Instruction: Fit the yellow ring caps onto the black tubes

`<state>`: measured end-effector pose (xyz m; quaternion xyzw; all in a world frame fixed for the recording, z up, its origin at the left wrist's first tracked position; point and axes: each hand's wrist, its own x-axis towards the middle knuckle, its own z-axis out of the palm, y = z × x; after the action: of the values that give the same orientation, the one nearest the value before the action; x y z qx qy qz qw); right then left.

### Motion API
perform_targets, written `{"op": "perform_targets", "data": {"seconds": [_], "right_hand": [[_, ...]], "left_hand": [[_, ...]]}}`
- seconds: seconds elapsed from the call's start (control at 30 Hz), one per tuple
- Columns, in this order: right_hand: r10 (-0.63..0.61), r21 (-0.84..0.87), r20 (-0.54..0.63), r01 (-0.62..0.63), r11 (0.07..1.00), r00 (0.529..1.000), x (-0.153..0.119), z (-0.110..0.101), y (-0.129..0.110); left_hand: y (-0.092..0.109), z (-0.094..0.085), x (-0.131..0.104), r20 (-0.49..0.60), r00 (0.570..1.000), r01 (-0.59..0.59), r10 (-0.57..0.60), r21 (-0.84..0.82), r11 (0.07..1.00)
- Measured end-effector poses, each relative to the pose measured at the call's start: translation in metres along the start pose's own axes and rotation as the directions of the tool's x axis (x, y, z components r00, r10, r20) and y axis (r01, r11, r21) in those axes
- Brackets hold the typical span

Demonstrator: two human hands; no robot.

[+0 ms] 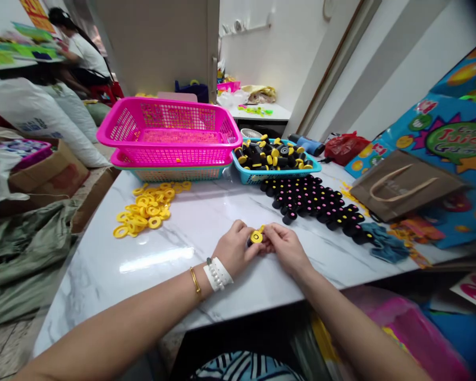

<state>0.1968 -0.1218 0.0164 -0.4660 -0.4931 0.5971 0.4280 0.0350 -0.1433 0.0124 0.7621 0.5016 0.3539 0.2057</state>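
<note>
My left hand (236, 244) is closed around a small black part with a round yellow face (256, 236), just above the tabletop. From the other side, my right hand (289, 250) pinches the yellow edge of the same part; its fingertips are partly hidden. Loose yellow rings (145, 207) lie in a heap to the left. Rows of black round pieces with pink or yellow dots on top (311, 201) stand to the right. Behind them, a blue basket (257, 174) holds many black-and-yellow pieces.
Stacked pink baskets (166, 144) stand at the back left of the marble-patterned table (146, 286). A brown paper bag (404, 182), a red plastic bag (345, 147) and a large printed blue bag (456, 132) are on the right. Another person (85, 55) sits far left.
</note>
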Motion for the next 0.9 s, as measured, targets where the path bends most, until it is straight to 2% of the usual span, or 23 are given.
{"op": "perform_targets", "data": {"seconds": [0.1,0.2,0.33,0.43,0.5,0.63,0.77,0.83,0.9], "right_hand": [[0.126,0.076,0.074,-0.132,0.988,0.989,0.005,-0.013,-0.005],[0.209,0.066,0.175,-0.223,0.973,0.962,0.011,-0.022,-0.012],[0.282,-0.041,0.366,-0.288,0.957,0.887,0.020,-0.018,-0.031],[0.265,-0.114,0.411,-0.239,0.964,0.872,0.027,-0.010,-0.040],[0.278,-0.146,0.412,-0.238,0.960,0.868,0.027,-0.009,-0.038],[0.337,-0.216,0.433,-0.266,0.939,0.836,0.019,-0.012,-0.022],[0.274,-0.383,0.394,-0.114,0.917,0.877,0.020,-0.006,-0.019],[0.235,-0.485,0.386,-0.021,0.874,0.892,0.022,-0.001,-0.027],[0.252,-0.583,0.407,0.038,0.812,0.878,0.023,0.003,-0.039]], "left_hand": [[-0.002,0.001,0.001,0.038,0.999,0.003,-0.003,0.004,1.000],[-0.003,-0.004,0.005,0.083,0.994,0.079,-0.072,-0.082,0.994],[-0.003,-0.020,0.017,0.200,0.975,0.136,-0.098,-0.182,0.974],[-0.003,-0.028,0.025,0.277,0.956,0.147,-0.095,-0.177,0.973],[-0.003,-0.026,0.025,0.297,0.949,0.152,-0.105,-0.141,0.978],[0.001,-0.013,0.012,0.226,0.961,0.169,-0.159,-0.027,0.985],[-0.003,-0.004,0.009,0.157,0.955,0.257,-0.253,-0.009,0.966],[-0.007,-0.004,0.011,0.171,0.952,0.271,-0.254,-0.087,0.959],[-0.009,-0.005,0.012,0.220,0.947,0.279,-0.234,-0.202,0.939]]}}
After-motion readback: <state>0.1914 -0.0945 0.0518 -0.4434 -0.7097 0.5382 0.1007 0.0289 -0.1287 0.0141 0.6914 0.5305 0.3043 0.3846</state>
